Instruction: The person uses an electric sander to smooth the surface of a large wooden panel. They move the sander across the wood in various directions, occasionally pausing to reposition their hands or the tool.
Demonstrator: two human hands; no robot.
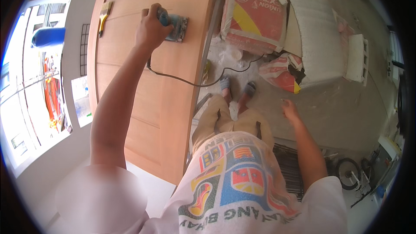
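Observation:
My left hand (152, 27) grips the rounded top of a teal electric sheet sander (177, 28). The sander's flat pad rests on a wooden panel door (143, 104) that lies flat at my left, raised above the floor. From the sander a dark power cord (185, 84) runs over the door's edge and towards the bags on the floor. My right hand (290, 111) hangs out to the right, away from the door, fingers partly curled. Something tiny shows at its fingertips, too small to make out. A paintbrush (104, 19) with a yellow and black handle lies along the door's far left side.
Red Union cement bags (256, 16) stand ahead, beside a white sheet-like covering (317, 35) and a concrete hollow block (357, 59). A torn bag (282, 73) lies near my feet on the dusty floor (328, 113). Behind at right are a bicycle wheel (348, 174) and dark slats (287, 169).

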